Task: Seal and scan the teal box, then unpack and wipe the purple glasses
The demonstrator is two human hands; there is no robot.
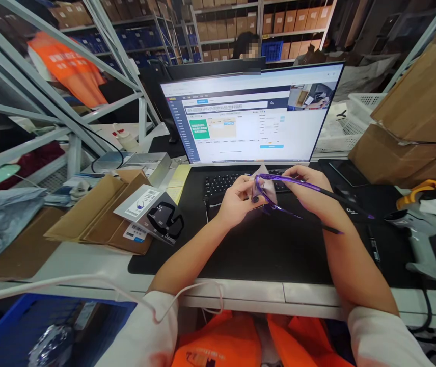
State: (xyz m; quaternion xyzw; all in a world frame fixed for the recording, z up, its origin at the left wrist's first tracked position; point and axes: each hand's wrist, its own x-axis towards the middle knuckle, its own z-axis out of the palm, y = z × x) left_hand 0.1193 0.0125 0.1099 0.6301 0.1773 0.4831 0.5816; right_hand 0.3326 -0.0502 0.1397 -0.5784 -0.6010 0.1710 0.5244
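A pair of glasses (309, 184) with a shiny purple frame and dark temple tips is held over the keyboard's right half. My left hand (236, 203) is closed in a pinch at one lens end of the frame. On the other side my right hand (307, 189) has its fingers curled at the frame, with the temples stretching across that hand and forearm. A pale, thin cloth or wipe (267, 178) shows between the hands against the lenses. Which fingers grip the cloth is hard to make out.
A monitor (241, 127) stands behind the keyboard (218, 184). Left are a box with a glasses picture (145, 206) and an open carton (99, 214). A scanner (418, 239), pen (374, 244) and stacked cartons (389, 153) are right. A white cable (99, 278) crosses the front.
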